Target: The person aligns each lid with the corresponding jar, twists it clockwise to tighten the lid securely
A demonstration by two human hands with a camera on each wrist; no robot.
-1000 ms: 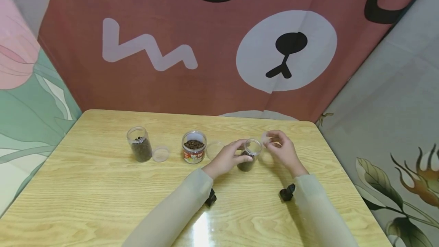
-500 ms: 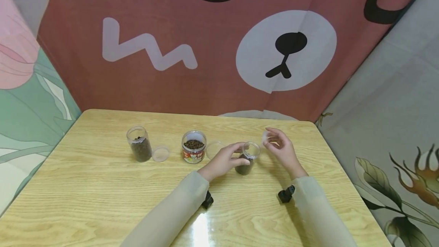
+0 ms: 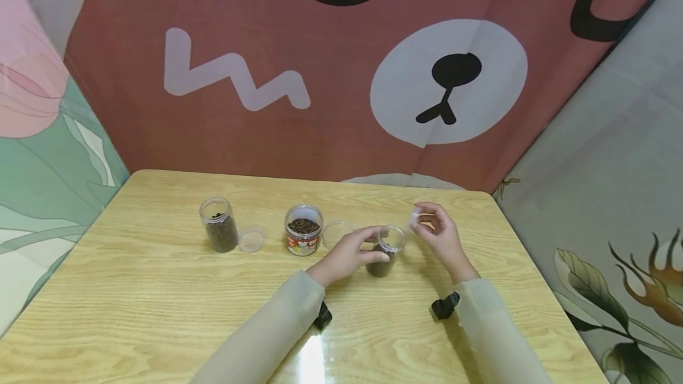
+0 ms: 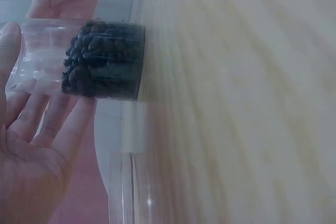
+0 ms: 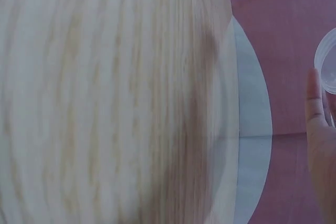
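Note:
My left hand [image 3: 341,258] grips a clear open jar [image 3: 380,266] partly filled with dark beans, its thumb in front and fingers behind. In the left wrist view the jar [image 4: 102,59] is close to the wooden tabletop; whether its base touches cannot be told. Just to the right, my right hand [image 3: 440,236] pinches a translucent round lid [image 3: 414,218] beside the jar's mouth, apart from it. The right wrist view catches that lid [image 5: 329,64] at its edge, with part of the hand cut off.
Left of the hands stand an open jar with a red label [image 3: 303,242] holding brown pellets, and a taller clear jar [image 3: 221,233] with dark beans. Flat lids [image 3: 252,240] lie beside them, one partly behind the left hand. A printed cloth [image 3: 256,147] hangs behind the table.
My left hand has brought the jar slightly toward me and a little away from the lid. The right hand keeps its pinch on the lid, nearly in place.

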